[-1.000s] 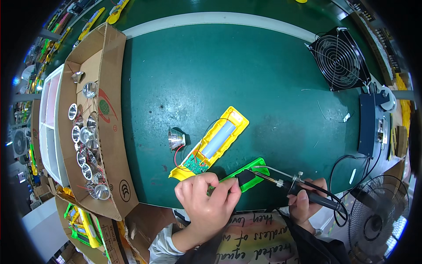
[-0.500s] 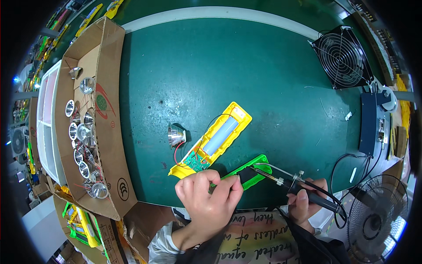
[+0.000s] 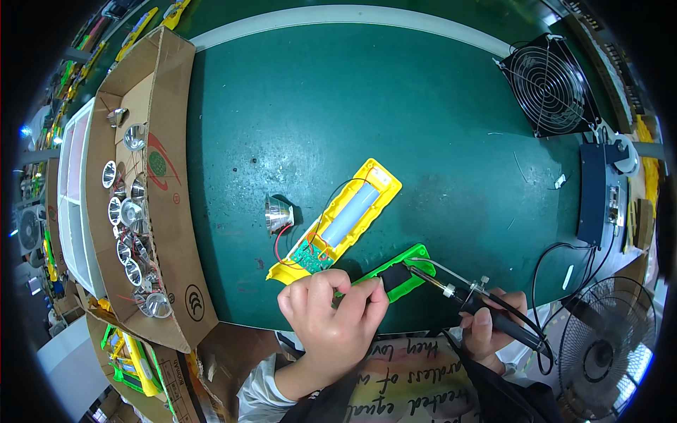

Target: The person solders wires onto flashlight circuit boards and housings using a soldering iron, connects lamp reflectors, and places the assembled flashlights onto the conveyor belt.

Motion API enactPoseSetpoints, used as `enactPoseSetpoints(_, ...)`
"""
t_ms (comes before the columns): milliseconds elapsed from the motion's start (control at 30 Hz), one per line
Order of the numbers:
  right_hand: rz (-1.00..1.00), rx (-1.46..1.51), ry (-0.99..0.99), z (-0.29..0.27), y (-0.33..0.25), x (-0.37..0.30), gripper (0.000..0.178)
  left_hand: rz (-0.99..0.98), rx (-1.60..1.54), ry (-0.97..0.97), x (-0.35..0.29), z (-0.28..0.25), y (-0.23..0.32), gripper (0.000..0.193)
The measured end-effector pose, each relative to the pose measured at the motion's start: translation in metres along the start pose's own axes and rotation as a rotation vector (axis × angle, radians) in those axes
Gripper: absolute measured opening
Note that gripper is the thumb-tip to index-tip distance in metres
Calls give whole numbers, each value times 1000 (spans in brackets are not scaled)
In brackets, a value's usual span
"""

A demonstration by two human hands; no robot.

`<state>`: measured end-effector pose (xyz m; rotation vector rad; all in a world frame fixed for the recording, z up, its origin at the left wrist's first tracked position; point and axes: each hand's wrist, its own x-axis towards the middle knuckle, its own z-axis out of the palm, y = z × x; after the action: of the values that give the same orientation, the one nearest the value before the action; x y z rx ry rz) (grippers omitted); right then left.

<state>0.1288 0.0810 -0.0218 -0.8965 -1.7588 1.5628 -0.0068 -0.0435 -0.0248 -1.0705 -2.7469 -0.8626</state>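
My left hand (image 3: 333, 310) is closed around the near end of a green plastic casing half (image 3: 415, 283), with a dark panel inset in it; the fingers hide that end. In my right hand (image 3: 493, 328) is a black soldering iron (image 3: 458, 295) with a thin metal solder-feed tube alongside. Its tip is at the dark panel, though contact is hard to make out. Just beyond my left hand lies a yellow casing half (image 3: 386, 185) holding a blue cylindrical battery (image 3: 350, 214) and a green circuit board (image 3: 310, 257). Wires run from the board to a silver reflector cup (image 3: 278, 214).
On the left stands a cardboard box (image 3: 173, 211) with several reflector cups inside. A black framed fan (image 3: 550, 84) sits at the back right, near a dark blue soldering unit (image 3: 594, 197). Black cables (image 3: 539, 271) and another round fan (image 3: 599, 345) are at the near right.
The whole view has shifted slightly, so the table items appear a little further left and higher. Both hands keep their grips, and the iron stays at the green casing.
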Motion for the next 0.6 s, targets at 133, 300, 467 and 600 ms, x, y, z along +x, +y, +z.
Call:
enactPoseSetpoints(133, -34, -23, -40, -2, 2, -1, 29, -5, -7, 2, 0, 0, 0, 14)
enactPoseSetpoints(300, -20, 18, -42, -5, 0, -3, 28, -6, -8, 0, 0, 1, -1, 14)
enactPoseSetpoints(467, -47, -64, 76, 4, 2, -2, 36, -10, -24, 5, -1, 0, 0, 14)
enactPoseSetpoints(600, -28, -44, -63, -8, 1, -4, 29, -11, -28, 16, -2, 1, -1, 15)
